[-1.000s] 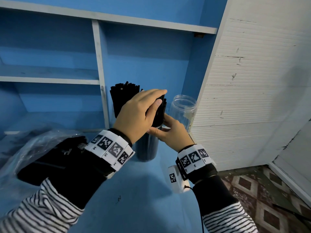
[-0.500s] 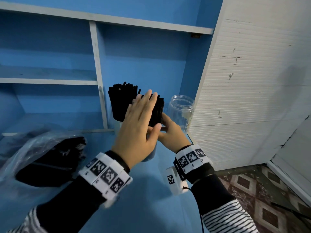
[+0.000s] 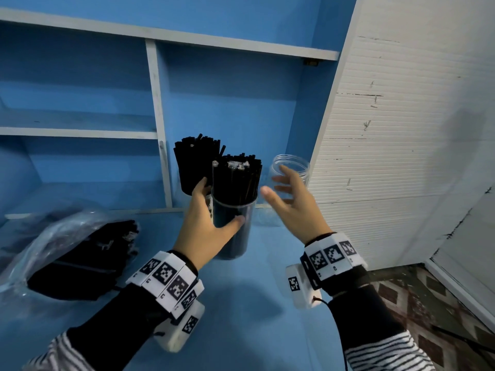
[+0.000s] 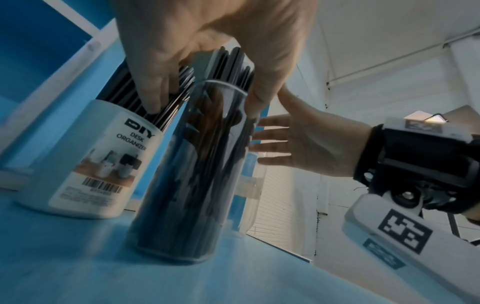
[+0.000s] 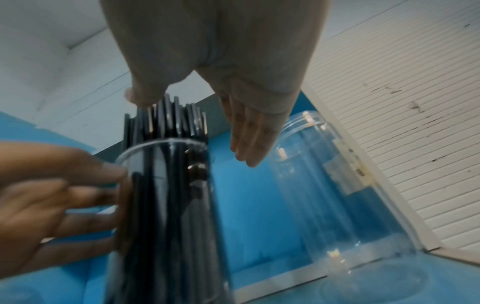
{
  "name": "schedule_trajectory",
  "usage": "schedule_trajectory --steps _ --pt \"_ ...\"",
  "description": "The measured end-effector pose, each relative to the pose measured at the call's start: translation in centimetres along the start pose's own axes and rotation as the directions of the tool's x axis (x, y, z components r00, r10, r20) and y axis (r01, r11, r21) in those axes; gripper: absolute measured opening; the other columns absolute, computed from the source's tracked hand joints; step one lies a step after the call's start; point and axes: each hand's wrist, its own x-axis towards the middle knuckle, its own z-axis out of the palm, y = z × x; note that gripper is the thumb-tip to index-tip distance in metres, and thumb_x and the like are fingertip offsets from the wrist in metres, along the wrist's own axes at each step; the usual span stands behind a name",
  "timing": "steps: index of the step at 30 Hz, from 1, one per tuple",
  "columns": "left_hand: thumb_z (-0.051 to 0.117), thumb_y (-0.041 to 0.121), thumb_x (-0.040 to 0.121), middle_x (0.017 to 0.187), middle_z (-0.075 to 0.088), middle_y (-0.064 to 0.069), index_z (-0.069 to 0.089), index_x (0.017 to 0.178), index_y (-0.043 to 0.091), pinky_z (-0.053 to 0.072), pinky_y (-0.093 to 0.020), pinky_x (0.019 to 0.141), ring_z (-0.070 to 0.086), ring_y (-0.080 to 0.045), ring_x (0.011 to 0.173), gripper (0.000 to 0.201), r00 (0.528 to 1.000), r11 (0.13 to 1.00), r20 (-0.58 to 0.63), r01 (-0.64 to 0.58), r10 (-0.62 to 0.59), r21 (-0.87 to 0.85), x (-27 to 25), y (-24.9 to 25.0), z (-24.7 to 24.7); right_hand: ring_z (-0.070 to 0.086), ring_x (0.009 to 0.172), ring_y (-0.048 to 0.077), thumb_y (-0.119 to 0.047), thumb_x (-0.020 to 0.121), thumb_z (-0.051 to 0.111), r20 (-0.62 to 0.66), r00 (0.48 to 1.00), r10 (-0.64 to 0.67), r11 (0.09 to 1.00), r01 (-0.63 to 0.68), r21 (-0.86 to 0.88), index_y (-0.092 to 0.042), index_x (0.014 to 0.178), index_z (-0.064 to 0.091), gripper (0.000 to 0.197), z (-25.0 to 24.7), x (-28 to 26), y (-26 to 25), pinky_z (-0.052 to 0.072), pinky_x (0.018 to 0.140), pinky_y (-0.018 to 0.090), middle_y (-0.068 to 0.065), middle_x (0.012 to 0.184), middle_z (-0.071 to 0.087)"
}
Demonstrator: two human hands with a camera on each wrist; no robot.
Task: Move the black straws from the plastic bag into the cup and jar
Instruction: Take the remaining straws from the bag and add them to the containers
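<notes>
Head view, left hand (image 3: 206, 223): curled round the clear cup (image 3: 233, 228), thumb on the front wall, fingers behind it.
Head view, right hand (image 3: 289, 202): fingers spread and relaxed, holding nothing, just right of the cup.
Head view, black straws (image 3: 238, 180): packed upright in the clear cup; a second bundle stands in the white organizer (image 3: 208, 202) behind and to the left.
Head view, jar (image 3: 292, 167): clear, standing at the back right against the white panel (image 3: 401, 156), partly hidden by the right hand.
Head view, plastic bag (image 3: 67, 247): lying at the left on the blue counter (image 3: 254, 303), dark straws still inside.
Head view, shelf divider (image 3: 159, 124): upright, directly behind the organizer.

Left wrist view, organizer (image 4: 88, 164): white, label reads "DIY DESK ORGANIZER", touching or just beside the cup (image 4: 192, 174); which one cannot be told.
Left wrist view, left hand (image 4: 207, 41): fingers around the cup's rim.
Left wrist view, right hand (image 4: 306, 144): open palm, fingers apart, beyond the cup.

Right wrist view, cup (image 5: 168, 205): blurred, straws rising above the rim; left hand (image 5: 59, 201) wrapped on its far side.
Right wrist view, right hand (image 5: 233, 92): fingers straight, between the cup and the jar (image 5: 345, 195).
</notes>
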Motion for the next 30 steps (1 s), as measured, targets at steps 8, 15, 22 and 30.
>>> schedule_trajectory --steps 8,15,22,30 --pt "0.082 0.028 0.074 0.128 0.052 0.012 0.034 0.142 0.023 0.038 -0.020 0.097 0.048 -0.001 0.113 0.083 0.997 0.998 0.036 0.061 -0.061 0.010 2.0 0.6 2.2 0.029 0.140 0.022 -0.054 0.074 0.074 -0.262 0.960 0.097 0.952 -0.166 -0.259 -0.008 0.149 0.023 0.101 -3.6 4.5 3.2 0.027 0.116 0.037 0.009 0.151 0.031" --pt "0.079 0.027 0.077 0.128 0.051 0.007 0.036 0.138 0.017 0.035 -0.020 0.097 0.050 -0.012 0.120 0.075 0.999 0.996 -0.019 0.034 -0.033 0.083 5.3 0.1 5.1 0.040 0.133 0.027 -0.051 0.071 0.078 -0.207 0.960 0.186 0.936 -0.238 -0.260 -0.007 0.146 0.023 0.103 -1.9 6.9 5.4 0.033 0.106 0.030 0.013 0.145 0.040" --pt "0.078 0.030 0.078 0.138 0.049 -0.004 0.033 0.140 0.015 0.040 -0.029 0.100 0.051 -0.022 0.124 0.079 0.996 0.989 -0.043 0.087 -0.083 0.119 7.9 -0.8 6.4 0.050 0.122 0.022 -0.053 0.068 0.079 -0.226 0.960 0.167 0.943 -0.222 -0.247 -0.011 0.138 0.036 0.093 -2.3 6.8 6.4 0.037 0.092 0.023 0.006 0.134 0.051" --pt "0.076 0.032 0.080 0.144 0.044 -0.007 0.025 0.146 0.012 0.042 -0.034 0.103 0.049 -0.024 0.128 0.087 0.993 0.981 -0.023 0.119 -0.117 0.156 8.3 -0.6 6.5 0.053 0.112 0.019 -0.060 0.066 0.077 -0.259 0.950 0.174 0.936 -0.241 -0.256 -0.010 0.128 0.047 0.085 -3.2 5.7 6.2 0.046 0.092 0.030 0.003 0.122 0.056"
